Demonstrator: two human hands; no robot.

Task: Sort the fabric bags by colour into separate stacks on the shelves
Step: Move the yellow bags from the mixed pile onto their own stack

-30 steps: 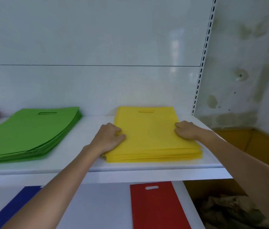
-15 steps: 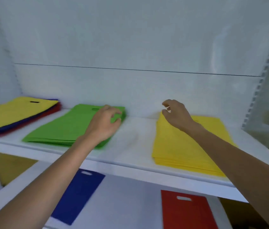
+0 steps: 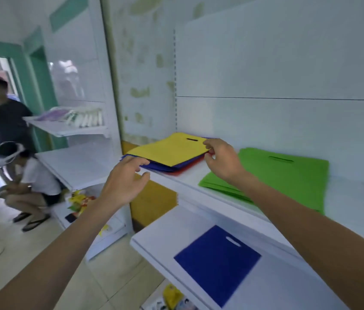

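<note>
**Hands at mixed stack, upper shelf**

Lower shelf (image 3: 167, 233), nearest: one blue bag (image 3: 218, 262) lies flat on it, alone, handle slot toward the back.

Both forearms reach forward over that shelf to the upper shelf (image 3: 183, 182).

Left hand (image 3: 125, 182): grip wide, fingers spread and relaxed, holding nothing. Its fingertips are at the near left corner of the mixed stack (image 3: 167, 162); contact is too blurred to call.

Right hand (image 3: 223, 162): at the right edge of the same stack, fingers curled, fingertips over the top bag's edge, thumb lower against the side of the stack. Cannot tell if the grip has closed on a bag.

The mixed stack sits at the left end of the upper shelf: yellow bag (image 3: 169, 148) on top, blue layers below it, red at the bottom right.

Green stack (image 3: 288, 173) is on the same shelf, right of the mixed stack, apart from it, all one colour.

Far left, another white shelf unit (image 3: 75, 162). A person (image 3: 35, 182) squats beside it and another person (image 3: 6, 117) stands behind, near the doorway.
</note>
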